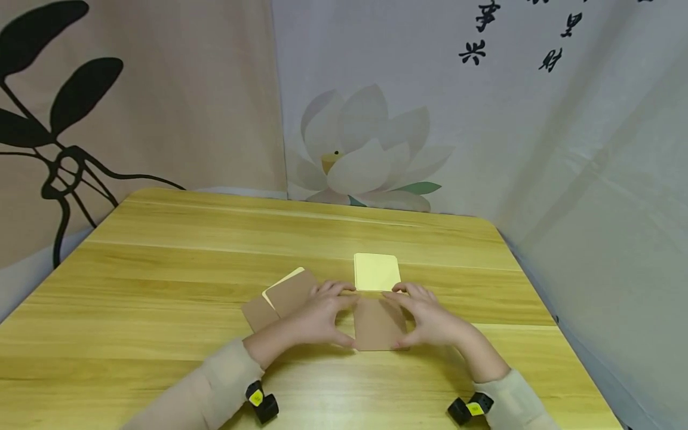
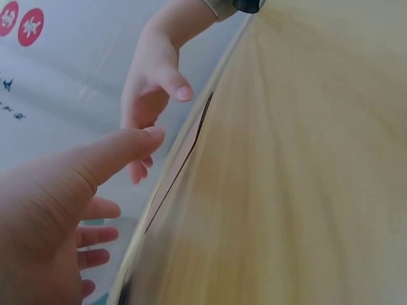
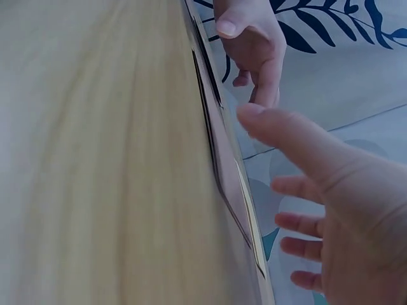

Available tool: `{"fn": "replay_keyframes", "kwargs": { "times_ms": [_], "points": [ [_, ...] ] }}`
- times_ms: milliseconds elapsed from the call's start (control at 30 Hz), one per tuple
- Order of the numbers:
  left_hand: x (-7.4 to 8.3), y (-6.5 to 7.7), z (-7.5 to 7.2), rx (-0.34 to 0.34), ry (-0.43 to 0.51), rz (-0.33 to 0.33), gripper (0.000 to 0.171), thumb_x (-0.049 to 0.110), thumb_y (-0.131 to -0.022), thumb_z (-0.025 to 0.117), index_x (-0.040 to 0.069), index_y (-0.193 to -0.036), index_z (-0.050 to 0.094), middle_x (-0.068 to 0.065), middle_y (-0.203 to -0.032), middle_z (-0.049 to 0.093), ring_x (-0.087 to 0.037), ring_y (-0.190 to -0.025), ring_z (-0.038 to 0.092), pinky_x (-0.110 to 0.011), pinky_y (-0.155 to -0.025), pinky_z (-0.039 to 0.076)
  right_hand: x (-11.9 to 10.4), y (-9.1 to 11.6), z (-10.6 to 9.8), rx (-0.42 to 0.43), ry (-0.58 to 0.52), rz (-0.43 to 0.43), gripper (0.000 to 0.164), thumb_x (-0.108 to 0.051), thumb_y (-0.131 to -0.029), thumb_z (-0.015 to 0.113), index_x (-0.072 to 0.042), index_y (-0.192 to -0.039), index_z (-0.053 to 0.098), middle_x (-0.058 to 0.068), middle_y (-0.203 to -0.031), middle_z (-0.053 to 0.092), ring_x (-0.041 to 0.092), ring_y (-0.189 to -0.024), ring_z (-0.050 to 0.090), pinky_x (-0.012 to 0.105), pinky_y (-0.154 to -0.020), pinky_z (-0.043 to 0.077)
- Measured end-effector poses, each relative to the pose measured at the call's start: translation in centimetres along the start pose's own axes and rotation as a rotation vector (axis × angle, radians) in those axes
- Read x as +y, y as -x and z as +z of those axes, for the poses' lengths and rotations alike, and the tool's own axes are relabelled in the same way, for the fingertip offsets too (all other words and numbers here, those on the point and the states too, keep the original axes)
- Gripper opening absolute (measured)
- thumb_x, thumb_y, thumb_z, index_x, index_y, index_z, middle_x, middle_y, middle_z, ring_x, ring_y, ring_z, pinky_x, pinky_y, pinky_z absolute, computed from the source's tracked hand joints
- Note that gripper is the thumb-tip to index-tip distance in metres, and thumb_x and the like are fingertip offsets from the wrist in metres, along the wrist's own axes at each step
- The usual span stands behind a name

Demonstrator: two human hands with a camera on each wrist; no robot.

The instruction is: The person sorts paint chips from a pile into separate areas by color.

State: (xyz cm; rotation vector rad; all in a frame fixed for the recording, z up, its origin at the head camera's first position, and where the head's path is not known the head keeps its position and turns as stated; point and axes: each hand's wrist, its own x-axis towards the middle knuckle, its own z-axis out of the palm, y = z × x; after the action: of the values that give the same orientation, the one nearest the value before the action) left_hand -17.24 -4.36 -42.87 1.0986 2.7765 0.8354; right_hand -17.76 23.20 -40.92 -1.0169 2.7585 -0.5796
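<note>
A square brown card (image 1: 379, 325) lies flat on the wooden table between my two hands. My left hand (image 1: 325, 313) hovers at its left side, thumb and fingers spread apart, thumb tip close to the lower left corner. Opposite it, my right hand (image 1: 427, 316) is spread the same way at the right side, its fingers overlapping the upper right corner in the head view. Just beyond the brown card lies a pale yellow card (image 1: 377, 272). Both wrist views show relaxed fingers with nothing between them; the brown card (image 2: 173, 175) appears there as a thin sliver.
Left of my left hand, a brown card (image 1: 292, 292) with a yellow edge showing under it overlaps another brown card (image 1: 260, 313). The wooden table (image 1: 161, 286) ends at a printed cloth backdrop (image 1: 371, 143). Black wrist devices (image 1: 262, 403) sit at both sleeves.
</note>
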Motion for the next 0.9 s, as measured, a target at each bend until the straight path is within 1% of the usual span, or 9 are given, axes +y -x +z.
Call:
{"fn": "replay_keyframes", "kwargs": {
  "times_ms": [100, 200, 300, 533, 600, 700, 800, 900],
  "points": [
    [-0.5, 0.6, -0.7, 0.028, -0.012, -0.022, 0.090, 0.053, -0.067, 0.081, 0.008, -0.139, 0.051, -0.009, -0.144, 0.040, -0.027, -0.131, 0.031, -0.058, -0.100, 0.020, -0.4, -0.6, -0.1, 0.012, -0.008, -0.006, 0.096, -0.045, -0.063, 0.086, -0.018, -0.145, 0.044, 0.008, -0.142, 0.037, 0.028, -0.126, 0.032, 0.055, -0.100, 0.025],
    [-1.0, 1.4, -1.3, 0.050, -0.024, -0.057, 0.091, 0.053, -0.068, 0.081, 0.006, -0.140, 0.050, -0.009, -0.145, 0.040, -0.028, -0.132, 0.031, -0.060, -0.103, 0.016, -0.8, -1.3, -0.2, 0.012, -0.020, -0.024, 0.096, -0.043, -0.064, 0.086, -0.018, -0.146, 0.043, 0.009, -0.146, 0.034, 0.029, -0.131, 0.028, 0.056, -0.102, 0.023],
    [-1.5, 2.1, -1.8, 0.077, -0.028, -0.083, 0.090, 0.052, -0.068, 0.081, 0.007, -0.140, 0.049, -0.009, -0.144, 0.041, -0.030, -0.132, 0.030, -0.060, -0.103, 0.015, -1.1, -2.1, -0.3, 0.014, -0.031, -0.044, 0.095, -0.040, -0.065, 0.086, -0.017, -0.146, 0.042, 0.009, -0.148, 0.032, 0.030, -0.134, 0.025, 0.057, -0.103, 0.021],
    [-2.7, 3.8, -2.9, 0.182, -0.049, -0.130, 0.090, 0.049, -0.068, 0.082, 0.003, -0.138, 0.051, -0.012, -0.142, 0.044, -0.036, -0.131, 0.031, -0.059, -0.100, 0.019, -1.8, -4.1, -0.3, 0.019, -0.058, -0.079, 0.094, -0.041, -0.067, 0.086, -0.018, -0.146, 0.042, 0.006, -0.150, 0.030, 0.027, -0.136, 0.023, 0.057, -0.106, 0.017],
    [-3.1, 4.3, -3.2, 0.210, -0.063, -0.152, 0.090, 0.048, -0.068, 0.083, 0.002, -0.138, 0.051, -0.013, -0.141, 0.045, -0.037, -0.130, 0.032, -0.060, -0.099, 0.019, -1.9, -4.7, -0.1, 0.013, -0.064, -0.101, 0.093, -0.040, -0.067, 0.086, -0.017, -0.146, 0.042, 0.006, -0.150, 0.030, 0.026, -0.136, 0.023, 0.057, -0.106, 0.016],
    [-3.6, 4.9, -3.4, 0.248, -0.080, -0.191, 0.091, 0.049, -0.066, 0.083, 0.003, -0.137, 0.051, -0.013, -0.139, 0.047, -0.038, -0.128, 0.034, -0.059, -0.097, 0.022, -2.3, -5.6, 0.0, 0.000, -0.071, -0.131, 0.093, -0.040, -0.068, 0.086, -0.016, -0.146, 0.042, 0.006, -0.150, 0.030, 0.024, -0.136, 0.024, 0.057, -0.105, 0.018],
    [-4.0, 5.5, -3.6, 0.276, -0.079, -0.228, 0.090, 0.050, -0.065, 0.083, 0.006, -0.138, 0.052, -0.012, -0.137, 0.048, -0.037, -0.125, 0.036, -0.055, -0.092, 0.025, -2.6, -6.5, 0.2, -0.021, -0.078, -0.156, 0.093, -0.040, -0.069, 0.086, -0.016, -0.147, 0.040, 0.008, -0.151, 0.030, 0.024, -0.136, 0.022, 0.055, -0.105, 0.019],
    [-4.0, 6.1, -3.6, 0.291, -0.075, -0.262, 0.089, 0.050, -0.065, 0.083, 0.005, -0.136, 0.053, -0.013, -0.135, 0.049, -0.036, -0.123, 0.038, -0.052, -0.086, 0.027, -2.9, -7.6, 0.4, -0.044, -0.087, -0.176, 0.093, -0.040, -0.069, 0.085, -0.016, -0.147, 0.040, 0.008, -0.151, 0.030, 0.025, -0.137, 0.022, 0.053, -0.105, 0.019]
  ]
}}
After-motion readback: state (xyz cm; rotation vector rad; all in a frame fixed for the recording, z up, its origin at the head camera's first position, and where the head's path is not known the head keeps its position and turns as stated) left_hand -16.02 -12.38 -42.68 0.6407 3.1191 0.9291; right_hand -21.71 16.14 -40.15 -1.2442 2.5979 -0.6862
